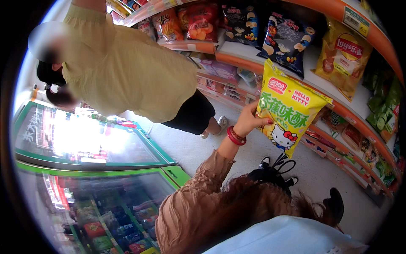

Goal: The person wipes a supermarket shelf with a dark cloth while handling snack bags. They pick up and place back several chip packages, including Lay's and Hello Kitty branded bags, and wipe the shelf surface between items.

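My left hand [250,120] grips the left edge of a yellow snack bag [291,109], thumb in front and fingers hidden behind it. The bag is printed with a Hello Kitty cartoon and large green lettering, and is tilted in front of the shelves. Red and brown bracelets [237,136] circle my wrist, below which is a brown textured sleeve [203,184]. My right hand is out of view. Just beyond the held bag are a dark chip bag [287,41] and a yellow Lay's bag [344,55] on the upper shelf.
Another person in a yellow-green shirt [133,70] stands at left, one arm raised. Glass-topped chest freezers [177,174] line the left side. Curved, orange-edged shelves [234,60] of packaged snacks run along the right. Grey floor [241,155] lies between them.
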Action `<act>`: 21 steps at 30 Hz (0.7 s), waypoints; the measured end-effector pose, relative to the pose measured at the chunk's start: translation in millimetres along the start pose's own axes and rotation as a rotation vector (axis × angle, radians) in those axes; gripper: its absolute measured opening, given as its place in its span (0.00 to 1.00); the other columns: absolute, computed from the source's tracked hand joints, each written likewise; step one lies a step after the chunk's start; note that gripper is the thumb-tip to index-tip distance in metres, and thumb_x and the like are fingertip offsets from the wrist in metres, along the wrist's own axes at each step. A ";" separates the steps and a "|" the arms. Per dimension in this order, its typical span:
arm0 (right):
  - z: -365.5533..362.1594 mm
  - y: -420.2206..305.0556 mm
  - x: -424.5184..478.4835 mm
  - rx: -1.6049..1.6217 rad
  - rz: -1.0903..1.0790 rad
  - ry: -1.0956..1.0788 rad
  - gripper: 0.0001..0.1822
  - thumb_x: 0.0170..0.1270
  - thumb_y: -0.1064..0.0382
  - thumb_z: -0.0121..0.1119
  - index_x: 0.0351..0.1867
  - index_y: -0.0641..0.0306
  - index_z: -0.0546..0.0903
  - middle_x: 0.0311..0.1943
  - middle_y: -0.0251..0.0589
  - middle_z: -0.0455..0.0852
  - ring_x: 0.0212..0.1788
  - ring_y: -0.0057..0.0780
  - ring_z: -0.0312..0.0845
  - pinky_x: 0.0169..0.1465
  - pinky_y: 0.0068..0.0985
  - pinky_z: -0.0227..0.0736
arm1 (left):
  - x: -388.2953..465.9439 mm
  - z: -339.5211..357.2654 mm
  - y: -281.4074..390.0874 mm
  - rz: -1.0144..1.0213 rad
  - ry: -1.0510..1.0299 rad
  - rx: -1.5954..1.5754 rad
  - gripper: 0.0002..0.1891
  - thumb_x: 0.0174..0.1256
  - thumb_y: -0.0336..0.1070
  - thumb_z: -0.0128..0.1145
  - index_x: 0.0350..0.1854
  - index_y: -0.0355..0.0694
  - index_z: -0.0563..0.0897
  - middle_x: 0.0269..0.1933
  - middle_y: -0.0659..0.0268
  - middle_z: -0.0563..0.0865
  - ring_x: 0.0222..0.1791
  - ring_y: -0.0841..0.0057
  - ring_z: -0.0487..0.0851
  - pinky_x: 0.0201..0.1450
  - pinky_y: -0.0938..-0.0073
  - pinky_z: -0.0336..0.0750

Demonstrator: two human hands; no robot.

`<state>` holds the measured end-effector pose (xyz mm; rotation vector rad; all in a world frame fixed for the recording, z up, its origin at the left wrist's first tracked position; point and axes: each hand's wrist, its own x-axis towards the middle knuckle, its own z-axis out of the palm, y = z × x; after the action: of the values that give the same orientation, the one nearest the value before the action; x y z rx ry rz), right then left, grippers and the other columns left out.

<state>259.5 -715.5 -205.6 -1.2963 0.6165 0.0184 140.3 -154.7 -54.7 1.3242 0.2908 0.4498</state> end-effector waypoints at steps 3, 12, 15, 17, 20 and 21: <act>25.2 9.0 7.6 -0.074 0.058 -0.036 0.22 0.63 0.56 0.50 0.55 0.66 0.70 0.48 0.46 0.77 0.50 0.38 0.71 0.56 0.33 0.65 | -11.9 -13.3 -13.6 -0.055 0.045 -0.060 0.23 0.45 0.29 0.67 0.46 0.32 0.75 0.42 0.65 0.82 0.41 0.81 0.79 0.46 0.80 0.73; 76.7 50.0 28.1 -0.151 0.173 -0.082 0.23 0.63 0.55 0.50 0.56 0.66 0.69 0.49 0.46 0.75 0.52 0.39 0.69 0.57 0.35 0.63 | -22.3 -43.2 -54.9 -0.196 0.065 -0.052 0.21 0.46 0.31 0.67 0.44 0.33 0.77 0.40 0.66 0.83 0.39 0.82 0.79 0.44 0.80 0.74; 89.7 56.6 30.8 -0.139 0.190 -0.102 0.23 0.63 0.55 0.50 0.56 0.65 0.69 0.50 0.46 0.75 0.52 0.39 0.68 0.58 0.36 0.62 | -21.3 -47.1 -52.3 -0.205 0.044 -0.003 0.21 0.46 0.32 0.67 0.43 0.33 0.77 0.41 0.67 0.83 0.39 0.82 0.79 0.44 0.80 0.73; 98.0 58.9 32.6 -0.123 0.201 -0.119 0.23 0.63 0.55 0.50 0.56 0.65 0.69 0.50 0.46 0.74 0.53 0.40 0.68 0.58 0.37 0.62 | -20.9 -49.1 -46.7 -0.192 0.048 0.033 0.20 0.45 0.30 0.66 0.43 0.32 0.78 0.40 0.67 0.83 0.40 0.81 0.78 0.45 0.80 0.72; 108.9 57.1 35.7 -0.100 0.203 -0.142 0.23 0.63 0.55 0.50 0.56 0.65 0.69 0.51 0.46 0.74 0.53 0.40 0.67 0.58 0.38 0.61 | -19.9 -50.0 -32.4 -0.149 0.048 0.009 0.20 0.46 0.29 0.65 0.45 0.33 0.77 0.41 0.67 0.82 0.40 0.81 0.78 0.45 0.80 0.72; 112.6 55.8 35.1 -0.099 0.204 -0.151 0.23 0.63 0.55 0.50 0.56 0.65 0.69 0.51 0.46 0.74 0.53 0.40 0.67 0.58 0.38 0.61 | -20.3 -48.1 -30.1 -0.137 0.059 -0.004 0.20 0.47 0.29 0.64 0.45 0.33 0.77 0.41 0.67 0.82 0.40 0.82 0.78 0.45 0.80 0.72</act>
<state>316.4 -609.1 -255.3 -1.3095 0.6214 0.3153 105.2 -128.1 -96.0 1.2793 0.4267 0.3744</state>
